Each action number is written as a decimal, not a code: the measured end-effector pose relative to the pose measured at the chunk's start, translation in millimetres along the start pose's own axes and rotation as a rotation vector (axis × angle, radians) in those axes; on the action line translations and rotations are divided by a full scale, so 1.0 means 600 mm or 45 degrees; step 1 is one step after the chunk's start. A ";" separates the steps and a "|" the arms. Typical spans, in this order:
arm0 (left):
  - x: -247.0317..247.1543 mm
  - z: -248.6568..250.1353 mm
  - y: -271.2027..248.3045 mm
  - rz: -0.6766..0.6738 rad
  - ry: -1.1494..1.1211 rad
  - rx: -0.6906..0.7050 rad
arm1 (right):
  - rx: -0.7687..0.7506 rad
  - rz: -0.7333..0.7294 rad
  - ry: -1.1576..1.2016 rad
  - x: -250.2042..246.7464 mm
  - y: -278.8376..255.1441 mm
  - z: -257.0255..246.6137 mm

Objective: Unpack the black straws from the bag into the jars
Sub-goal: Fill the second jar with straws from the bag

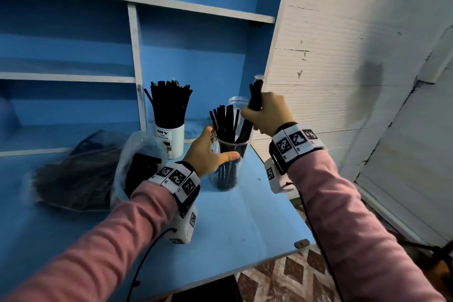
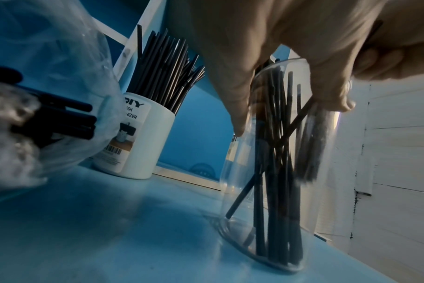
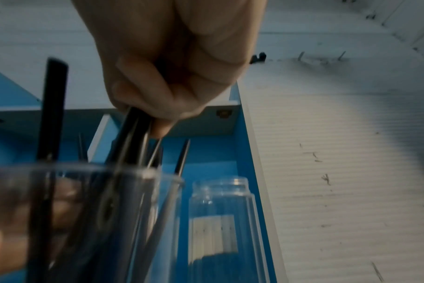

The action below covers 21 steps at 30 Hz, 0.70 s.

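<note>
My right hand (image 1: pixel 268 114) is raised above the clear jar (image 1: pixel 229 162), wrist cocked, fingers curled tight round a bundle of black straws (image 1: pixel 255 98) whose lower ends angle down into the jar's mouth. My left hand (image 1: pixel 208 152) reaches in from the left and cups that jar near its rim, thumb stretched across the near side and fingers wrapped round the far side, steadying it upright on the blue tabletop (image 1: pixel 245 216). Both forearms are in pink sleeves with marker bands at the wrists. The jar already has a loose cluster of straws standing in it. Just behind it stands a second clear jar (image 3: pixel 220 212). To the left, a white pot (image 1: pixel 171 140) marked DIY is packed with straws fanning out at the top. Beside my left wrist a clear plastic bag (image 1: pixel 130 154) lies on the tabletop with more straws inside, and another bag of dark straws (image 1: pixel 78 174) lies farther left, below the blue shelves (image 1: pixel 68 76).
</note>
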State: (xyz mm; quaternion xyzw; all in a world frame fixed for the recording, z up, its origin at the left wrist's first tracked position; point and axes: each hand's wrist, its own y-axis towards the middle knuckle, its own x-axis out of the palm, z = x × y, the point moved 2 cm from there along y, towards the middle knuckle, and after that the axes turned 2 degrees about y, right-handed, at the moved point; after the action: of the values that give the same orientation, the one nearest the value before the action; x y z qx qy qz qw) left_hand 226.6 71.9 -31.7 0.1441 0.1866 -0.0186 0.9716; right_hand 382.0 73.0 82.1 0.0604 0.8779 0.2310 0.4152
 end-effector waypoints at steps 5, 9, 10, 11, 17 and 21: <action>0.002 -0.005 -0.002 -0.010 -0.089 0.017 | 0.127 -0.430 -0.124 0.044 0.003 0.022; 0.002 -0.007 -0.002 -0.011 -0.095 0.010 | 0.165 -0.507 0.062 0.043 0.009 0.022; 0.002 -0.007 -0.001 -0.013 -0.095 0.011 | 0.166 -0.502 0.087 0.041 0.008 0.022; 0.002 -0.008 -0.001 -0.016 -0.094 0.013 | 0.164 -0.491 0.098 0.039 0.006 0.022; 0.005 -0.012 0.003 -0.006 -0.081 -0.006 | 0.111 -0.435 0.132 0.021 -0.005 0.016; 0.007 -0.015 0.005 0.010 -0.068 -0.013 | -0.001 -0.225 0.123 0.015 -0.010 0.011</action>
State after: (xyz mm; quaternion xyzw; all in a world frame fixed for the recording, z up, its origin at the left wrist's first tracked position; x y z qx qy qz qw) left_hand 227.6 77.3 -40.2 0.1391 0.1603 -0.0178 0.9771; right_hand 381.4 72.7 69.4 -0.0288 0.8987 0.1964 0.3911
